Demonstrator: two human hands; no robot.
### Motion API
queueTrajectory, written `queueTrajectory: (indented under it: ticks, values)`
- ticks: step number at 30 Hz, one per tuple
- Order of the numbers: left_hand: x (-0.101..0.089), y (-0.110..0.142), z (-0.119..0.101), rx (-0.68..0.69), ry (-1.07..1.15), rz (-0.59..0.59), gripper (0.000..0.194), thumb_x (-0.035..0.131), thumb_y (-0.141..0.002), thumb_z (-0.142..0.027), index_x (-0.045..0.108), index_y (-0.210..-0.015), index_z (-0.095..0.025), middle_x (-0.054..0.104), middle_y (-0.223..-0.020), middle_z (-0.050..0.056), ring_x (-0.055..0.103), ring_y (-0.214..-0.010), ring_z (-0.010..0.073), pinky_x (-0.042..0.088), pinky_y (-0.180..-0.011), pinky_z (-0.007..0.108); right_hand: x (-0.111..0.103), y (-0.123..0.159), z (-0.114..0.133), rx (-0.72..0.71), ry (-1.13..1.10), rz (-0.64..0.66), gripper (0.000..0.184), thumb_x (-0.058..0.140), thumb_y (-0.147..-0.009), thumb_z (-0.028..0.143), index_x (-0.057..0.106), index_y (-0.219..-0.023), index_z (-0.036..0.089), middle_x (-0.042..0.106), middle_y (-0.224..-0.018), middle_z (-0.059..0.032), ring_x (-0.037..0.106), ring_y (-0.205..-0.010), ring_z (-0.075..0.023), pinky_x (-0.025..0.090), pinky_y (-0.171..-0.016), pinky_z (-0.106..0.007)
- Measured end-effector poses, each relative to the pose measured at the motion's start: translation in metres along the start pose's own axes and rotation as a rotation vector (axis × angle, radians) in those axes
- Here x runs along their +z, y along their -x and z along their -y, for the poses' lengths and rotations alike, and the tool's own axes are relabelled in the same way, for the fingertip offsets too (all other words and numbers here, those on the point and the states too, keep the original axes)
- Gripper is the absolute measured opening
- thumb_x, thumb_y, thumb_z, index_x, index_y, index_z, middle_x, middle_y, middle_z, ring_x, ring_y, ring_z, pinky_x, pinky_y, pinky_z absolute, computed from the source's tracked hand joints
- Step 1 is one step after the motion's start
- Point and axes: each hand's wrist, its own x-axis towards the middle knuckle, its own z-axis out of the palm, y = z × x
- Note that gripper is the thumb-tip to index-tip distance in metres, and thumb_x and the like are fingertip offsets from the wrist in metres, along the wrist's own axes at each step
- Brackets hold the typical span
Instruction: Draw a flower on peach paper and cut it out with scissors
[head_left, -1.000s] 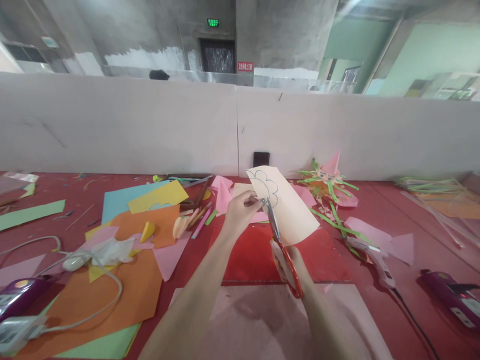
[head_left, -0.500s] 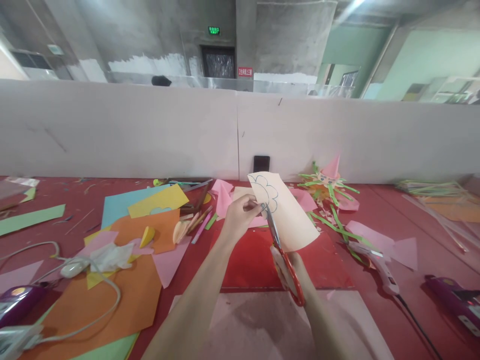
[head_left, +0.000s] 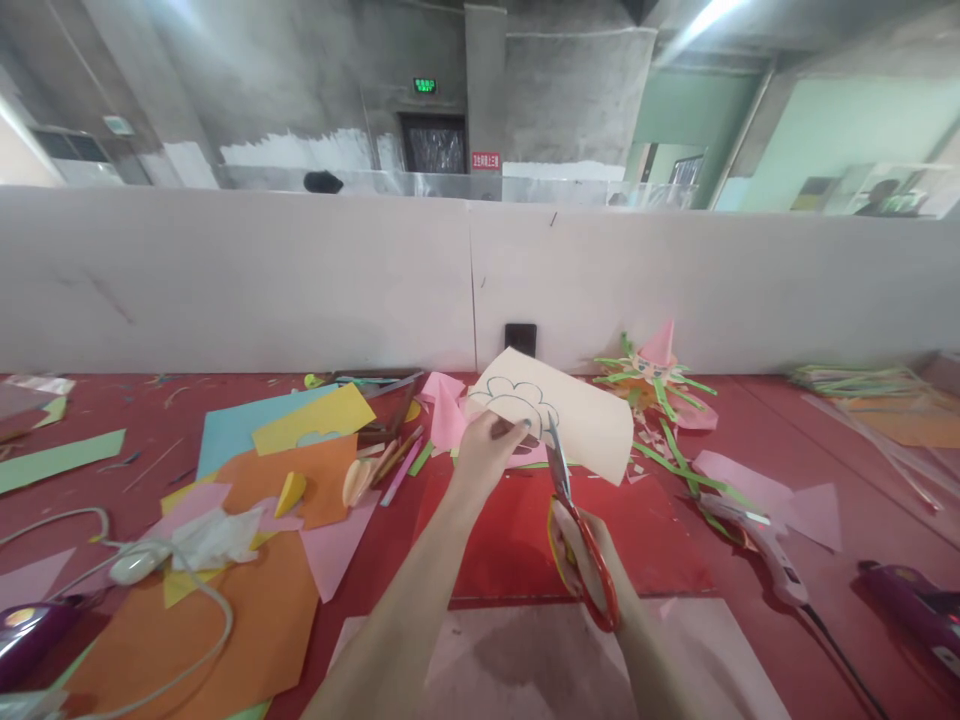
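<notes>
My left hand (head_left: 487, 450) pinches the lower left edge of a cream sheet of paper (head_left: 592, 425), holding it up above the table. A scalloped flower outline is drawn on the sheet in dark marker, partly covered by my fingers. In my right hand (head_left: 589, 550) is a pair of scissors (head_left: 600, 585) with red and yellow handles. Their blades point up and away, with the tips at the drawn outline near my left fingertips. Below them lies a shiny red sheet (head_left: 510, 545) on the table.
Coloured paper sheets (head_left: 247, 610), a white cable and pens (head_left: 401, 470) lie left. To the right are a glue gun (head_left: 772, 555), green strips, a purple device (head_left: 911, 605) and a pink-coned paper craft (head_left: 660, 350). A white partition (head_left: 300, 280) stands behind, with a black phone-like object (head_left: 520, 338) against it.
The cream sheet has turned so its flower outline now lies more level, petals upward. The scissors have shifted slightly right and down, and my left hand has moved a little lower.
</notes>
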Motion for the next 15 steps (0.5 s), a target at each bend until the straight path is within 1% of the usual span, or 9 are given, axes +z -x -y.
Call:
queueTrajectory:
  ticks: [3, 5, 7, 9, 11, 14, 15]
  values:
    - [0.004, 0.003, 0.0, -0.083, 0.024, 0.025, 0.013, 0.064, -0.062, -0.024, 0.063, -0.068, -0.013, 0.067, -0.057, 0.004, 0.063, -0.055, 0.0162, 0.055, -0.064, 0.032, 0.0, 0.0, 0.001, -0.031, -0.022, -0.009, 0.047, 0.048, -0.072, 0.064, 0.034, -0.063, 0.02, 0.03, -0.041, 0.0103, 0.025, -0.027, -0.0022, 0.024, -0.026, -0.015]
    - [0.007, 0.005, 0.001, -0.123, 0.035, 0.001, 0.009, 0.061, -0.062, -0.021, 0.063, -0.062, -0.013, 0.066, -0.055, 0.004, 0.062, -0.054, 0.0149, 0.055, -0.064, 0.03, 0.0, -0.001, 0.0, -0.035, -0.028, -0.006, 0.046, 0.048, -0.073, 0.063, 0.034, -0.063, 0.02, 0.03, -0.041, 0.0103, 0.025, -0.027, -0.0022, 0.024, -0.026, -0.015]
    - [0.008, 0.008, 0.001, -0.147, 0.034, -0.016, 0.01, 0.058, -0.063, -0.021, 0.063, -0.059, -0.013, 0.065, -0.053, 0.003, 0.061, -0.052, 0.0137, 0.054, -0.062, 0.029, 0.0, -0.002, -0.002, -0.034, -0.033, 0.001, 0.046, 0.048, -0.074, 0.062, 0.033, -0.063, 0.02, 0.03, -0.041, 0.0103, 0.025, -0.027, -0.0024, 0.025, -0.026, -0.015]
    - [0.008, 0.009, 0.001, -0.159, 0.016, 0.008, 0.011, 0.057, -0.064, -0.021, 0.063, -0.058, -0.014, 0.064, -0.053, 0.002, 0.06, -0.051, 0.013, 0.053, -0.06, 0.027, -0.001, -0.003, -0.004, -0.04, -0.036, -0.003, 0.045, 0.048, -0.074, 0.062, 0.034, -0.064, 0.02, 0.029, -0.04, 0.0104, 0.026, -0.028, -0.0027, 0.026, -0.027, -0.015]
    - [0.006, 0.01, 0.002, -0.153, -0.003, 0.064, 0.012, 0.056, -0.066, -0.022, 0.064, -0.06, -0.016, 0.065, -0.054, 0.001, 0.06, -0.051, 0.013, 0.053, -0.061, 0.027, -0.001, -0.004, -0.006, -0.043, -0.043, -0.021, 0.046, 0.049, -0.072, 0.063, 0.036, -0.065, 0.02, 0.03, -0.04, 0.0106, 0.027, -0.028, -0.0029, 0.026, -0.027, -0.016]
    - [0.006, 0.012, 0.006, -0.14, -0.055, 0.124, 0.018, 0.055, -0.07, -0.03, 0.065, -0.059, -0.018, 0.066, -0.058, 0.001, 0.062, -0.057, 0.0144, 0.052, -0.067, 0.028, 0.0, -0.005, -0.007, -0.046, -0.06, -0.055, 0.047, 0.052, -0.069, 0.064, 0.037, -0.065, 0.02, 0.031, -0.042, 0.0104, 0.028, -0.028, -0.0028, 0.027, -0.027, -0.016]
    - [0.008, 0.012, 0.008, -0.138, -0.083, 0.111, 0.023, 0.054, -0.071, -0.033, 0.065, -0.057, -0.019, 0.066, -0.059, 0.002, 0.062, -0.06, 0.015, 0.051, -0.069, 0.028, 0.0, -0.005, -0.007, -0.047, -0.065, -0.065, 0.047, 0.052, -0.069, 0.064, 0.036, -0.065, 0.02, 0.031, -0.042, 0.0102, 0.028, -0.028, -0.0028, 0.027, -0.028, -0.016]
